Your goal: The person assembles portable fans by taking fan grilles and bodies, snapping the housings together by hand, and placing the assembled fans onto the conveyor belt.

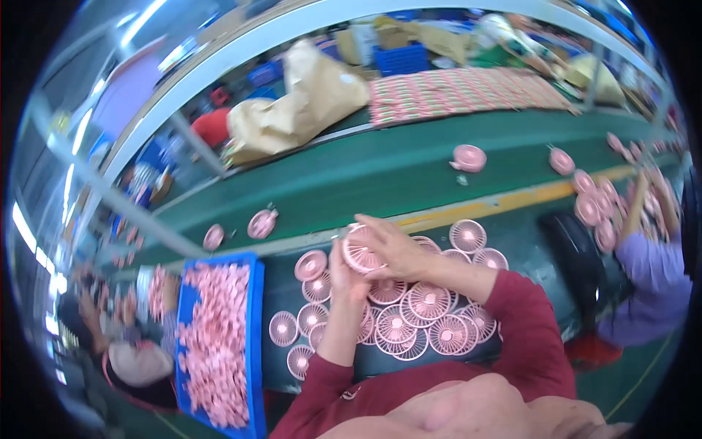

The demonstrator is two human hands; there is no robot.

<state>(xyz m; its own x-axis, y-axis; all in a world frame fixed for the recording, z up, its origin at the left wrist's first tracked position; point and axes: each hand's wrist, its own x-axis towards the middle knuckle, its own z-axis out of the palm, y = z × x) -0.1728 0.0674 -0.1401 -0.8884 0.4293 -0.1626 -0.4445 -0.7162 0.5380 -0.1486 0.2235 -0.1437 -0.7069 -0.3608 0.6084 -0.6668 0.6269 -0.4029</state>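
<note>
Above the work table, both hands grip a round pink fan housing (360,251) with slots across its face. My left hand (341,274) is closed around its left side and underside. Over its right side and top bends my right hand (402,252), its fingers partly hidden. Beneath and around the hands lie several pink round fan grilles (428,301) with thin spokes, many overlapping. To the left of my left hand rests a smooth pink round housing (311,265), partly over a grille.
A blue crate (257,329) full of small pink parts stands at left. Beyond the table runs a green conveyor belt (351,179) carrying pink fan pieces (469,158). Co-workers sit on both sides; a purple sleeve (647,256) shows at right, near a black object (572,252).
</note>
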